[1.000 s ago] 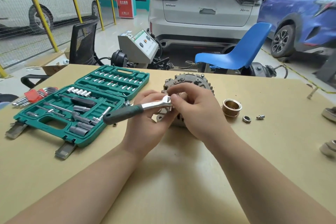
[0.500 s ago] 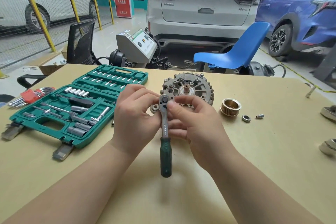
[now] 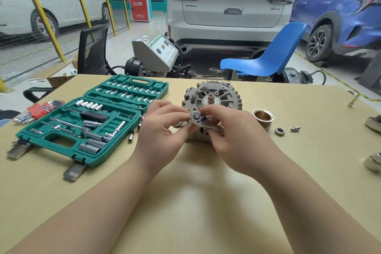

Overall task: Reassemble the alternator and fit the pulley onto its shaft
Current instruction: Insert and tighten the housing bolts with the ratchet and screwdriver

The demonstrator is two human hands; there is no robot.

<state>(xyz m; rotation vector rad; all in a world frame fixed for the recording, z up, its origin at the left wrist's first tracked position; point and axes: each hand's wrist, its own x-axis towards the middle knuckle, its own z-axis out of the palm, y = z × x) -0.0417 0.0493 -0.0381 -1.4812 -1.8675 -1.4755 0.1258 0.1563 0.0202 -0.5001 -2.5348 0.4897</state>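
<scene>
The grey alternator [image 3: 214, 94] stands on the table with its bare shaft [image 3: 210, 98] pointing up toward me. Just in front of it both hands hold a ratchet wrench by its round chrome head [image 3: 196, 118]. My left hand [image 3: 162, 132] pinches the head from the left. My right hand [image 3: 233, 138] grips it from the right and hides the handle. The brass-coloured pulley [image 3: 262, 117] sits on the table to the right of the alternator. A nut [image 3: 279, 131] and a small bolt [image 3: 295, 129] lie beside the pulley.
An open green socket case [image 3: 86, 121] lies at the left, with loose bits [image 3: 130, 137] by its right edge and red-held hex keys [image 3: 36, 110] further left. Metal parts [image 3: 374, 122] sit at the right table edge. A blue chair [image 3: 268, 62] stands behind the table.
The ratchet has swung round: its handle pointed left, then toward me, and is now hidden under my right hand. Both hands stayed in front of the alternator.
</scene>
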